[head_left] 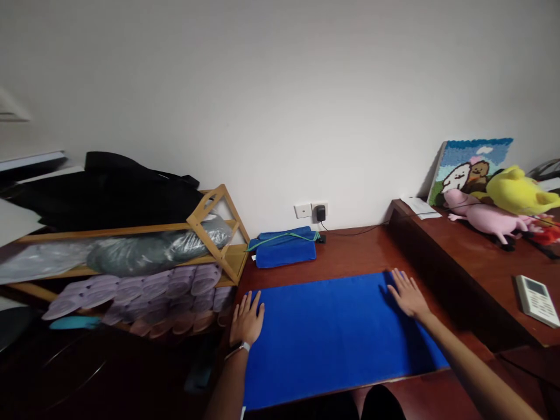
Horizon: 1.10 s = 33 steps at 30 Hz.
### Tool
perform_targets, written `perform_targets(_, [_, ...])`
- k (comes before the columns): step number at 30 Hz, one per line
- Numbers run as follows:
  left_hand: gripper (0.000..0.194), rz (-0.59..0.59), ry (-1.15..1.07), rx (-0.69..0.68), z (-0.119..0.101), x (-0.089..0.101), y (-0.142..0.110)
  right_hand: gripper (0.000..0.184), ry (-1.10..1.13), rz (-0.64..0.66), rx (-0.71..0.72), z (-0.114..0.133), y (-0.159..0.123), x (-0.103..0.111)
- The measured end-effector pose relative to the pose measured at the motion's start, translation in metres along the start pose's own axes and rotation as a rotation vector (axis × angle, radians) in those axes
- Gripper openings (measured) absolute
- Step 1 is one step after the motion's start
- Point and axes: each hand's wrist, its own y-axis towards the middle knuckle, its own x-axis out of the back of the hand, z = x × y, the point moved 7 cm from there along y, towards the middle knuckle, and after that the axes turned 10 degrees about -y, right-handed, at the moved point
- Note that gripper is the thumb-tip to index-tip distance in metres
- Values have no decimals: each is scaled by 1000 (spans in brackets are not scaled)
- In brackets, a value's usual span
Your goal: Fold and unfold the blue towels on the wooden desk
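A blue cloth (324, 338) lies spread flat on the reddish-brown wooden table (354, 248). My left hand (247, 319) rests palm down at the cloth's far left corner, fingers apart, with a watch (238, 349) on its wrist. Over the far right corner is my right hand (409, 294), its fingers spread and a shadow falling on the cloth beside it. Neither hand grips anything. Behind the spread cloth, near the wall, sits a folded blue cloth (285, 252) with a green cord (284, 236) across it.
At left stands a wooden rack (219, 233) with plastic-wrapped bundles, a black bag (118, 192) and several lilac slippers (144, 286). A raised ledge (468, 256) at right holds plush toys (490, 219), a picture (472, 166) and a calculator (537, 299). A black plug (321, 213) trails a cable.
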Motion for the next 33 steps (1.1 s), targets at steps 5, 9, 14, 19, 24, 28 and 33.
perform_targets(5, [57,-12,-4,0,-2,3,-2,77,145,-101,335,171,-42,31])
perform_targets(9, [57,-11,0,2,-1,2,-2,77,222,-58,463,267,-59,39])
perform_targets(14, [58,-8,15,-9,1,1,-1,84,201,-14,293,246,-38,26])
perform_targets(19, [57,-11,10,-9,2,1,1,85,121,-39,121,155,-13,3])
perform_targets(24, [58,-12,-5,-10,6,-2,2,80,18,-7,-7,52,5,-17])
perform_targets(28, [58,-25,26,-17,8,-3,4,77,-19,41,-55,-14,11,-30])
perform_targets(33, [57,-43,38,-23,9,-2,5,79,-27,90,-110,-63,9,-37])
